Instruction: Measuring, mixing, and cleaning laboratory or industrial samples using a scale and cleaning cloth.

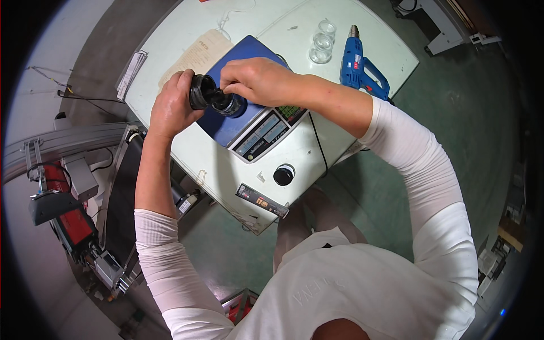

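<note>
My left hand [171,106] is closed around a black jar [198,92], tipped on its side with its mouth toward the right. At that mouth, my right hand [256,79] pinches a small dark utensil [217,95]; its exact kind is hard to make out, as the fingers cover much of it. Just below, a small clear glass jar [233,107] with something dark in it stands on the blue platform of a digital scale [245,50]. The scale's display panel [262,136] faces me. A round black lid [284,175] lies nearer to me on the white table.
Several clear glass jars [321,48] stand at the far right, beside a blue heat gun [355,63]. A brown paper sheet [198,54] lies left of the scale. A dark printed strip [262,201] sits at the table's near edge. Machinery [73,221] stands at left.
</note>
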`<state>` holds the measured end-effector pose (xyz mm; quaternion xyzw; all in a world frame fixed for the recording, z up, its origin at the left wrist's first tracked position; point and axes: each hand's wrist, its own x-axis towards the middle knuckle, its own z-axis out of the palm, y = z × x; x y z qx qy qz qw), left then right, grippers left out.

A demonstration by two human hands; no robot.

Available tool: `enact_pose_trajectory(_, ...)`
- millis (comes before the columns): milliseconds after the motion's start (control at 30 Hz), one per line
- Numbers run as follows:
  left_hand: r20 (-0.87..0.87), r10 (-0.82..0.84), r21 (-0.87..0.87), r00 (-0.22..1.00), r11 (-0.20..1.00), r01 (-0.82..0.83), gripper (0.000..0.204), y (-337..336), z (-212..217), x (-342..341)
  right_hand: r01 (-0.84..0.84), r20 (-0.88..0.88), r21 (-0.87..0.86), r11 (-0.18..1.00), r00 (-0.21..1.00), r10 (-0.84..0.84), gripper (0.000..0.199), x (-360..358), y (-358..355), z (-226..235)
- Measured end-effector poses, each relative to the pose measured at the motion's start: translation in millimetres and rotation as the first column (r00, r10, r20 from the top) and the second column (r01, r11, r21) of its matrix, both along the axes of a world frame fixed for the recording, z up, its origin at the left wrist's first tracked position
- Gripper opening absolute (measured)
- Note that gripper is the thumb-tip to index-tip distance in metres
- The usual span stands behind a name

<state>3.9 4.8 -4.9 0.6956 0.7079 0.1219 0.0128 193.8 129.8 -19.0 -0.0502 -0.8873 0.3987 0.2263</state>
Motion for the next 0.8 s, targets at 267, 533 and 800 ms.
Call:
enact_pose_trajectory(267, 0.002, 0.001, -0.005, 1.0, 1.0, -0.001, 0.073, -1.1, 0.6, -1.8, -0.033, -0.014, 0.093, 0.995, 0.999, 0.035, 0.007, 9.9, 4.1, 6.8)
enact_pose_trajectory(533, 0.013, 0.005, -0.033, 1.0, 0.999, -0.005, 0.076, -2.0, 2.8, -1.5, 0.005, -0.132, 0.13, 0.992, 0.991, 0.013, 0.006, 7.7, 1.6, 7.3)
enact_pose_trajectory(800, 0.062, -0.007, 0.02, 0.998, 1.0, 0.006, 0.07, 0.3, 1.9, 4.9, 0.071, -0.253, 0.323, 0.944, 0.967, 0.014, 0.007, -19.0, -6.2, -10.2)
